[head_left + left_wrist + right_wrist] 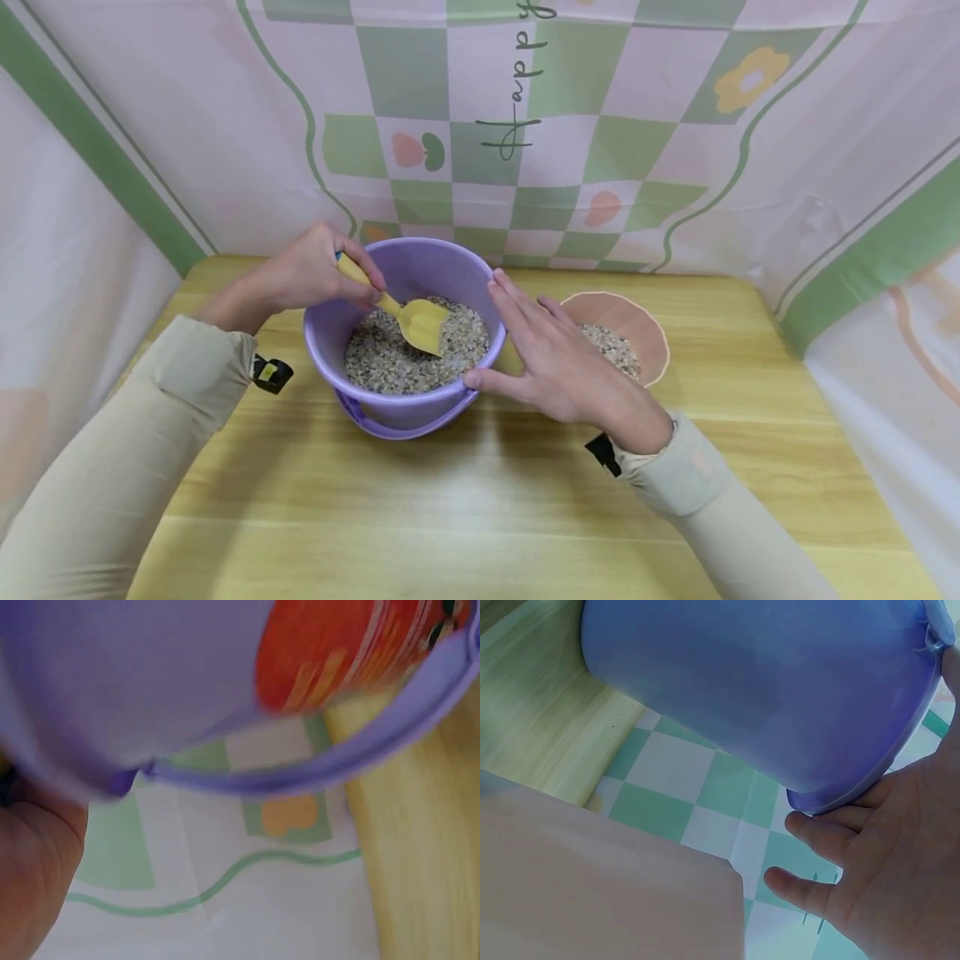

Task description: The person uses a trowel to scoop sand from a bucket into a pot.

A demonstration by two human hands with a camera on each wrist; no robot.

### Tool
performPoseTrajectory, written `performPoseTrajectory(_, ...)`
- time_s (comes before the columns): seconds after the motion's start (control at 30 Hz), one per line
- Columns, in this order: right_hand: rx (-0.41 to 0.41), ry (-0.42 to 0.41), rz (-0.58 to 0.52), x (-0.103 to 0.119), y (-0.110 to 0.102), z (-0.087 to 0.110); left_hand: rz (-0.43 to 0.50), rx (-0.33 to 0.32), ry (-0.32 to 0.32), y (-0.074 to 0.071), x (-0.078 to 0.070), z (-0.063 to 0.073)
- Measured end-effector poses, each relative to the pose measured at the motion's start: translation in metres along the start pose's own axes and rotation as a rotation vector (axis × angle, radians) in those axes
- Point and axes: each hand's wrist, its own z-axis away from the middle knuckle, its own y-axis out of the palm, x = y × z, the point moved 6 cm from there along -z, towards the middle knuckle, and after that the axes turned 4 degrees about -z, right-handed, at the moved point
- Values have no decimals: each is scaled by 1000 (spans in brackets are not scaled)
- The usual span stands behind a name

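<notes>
My left hand (318,271) grips the handle of a small yellow scoop (424,325). The scoop's blade lies on the coarse gravel (382,367) inside a purple bucket (405,260). My right hand (558,367) rests against the bucket's right rim, fingers extended and thumb at the near rim. From the right wrist view, the fingertips (802,825) touch the outside of the bucket (757,682). Only the base of my left hand (37,862) shows in the left wrist view, by the bucket's rim; the scoop is hidden there.
A pink scalloped bowl (651,337) with some gravel in it stands right of the bucket, partly behind my right hand. The bucket's carrying handle (416,432) hangs down in front. A wooden table (465,517) bears both, with a checkered cloth (487,83) behind.
</notes>
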Motion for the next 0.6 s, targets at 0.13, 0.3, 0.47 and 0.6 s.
performPoseTrajectory(0.13, 3, 3, -4, 0, 1, -1, 12, 7, 9, 3, 0, -1)
performPoseTrajectory(0.3, 7, 8, -9, -1, 2, -1, 16, -1, 9, 4, 0, 0)
performPoseTrajectory(0.47, 6, 8, -13, -1, 2, 0, 71, -4, 8, 4, 1, 2)
performPoseTrajectory(0.6, 1, 5, -10, -1, 2, 1, 105, -4, 12, 4, 2, 3)
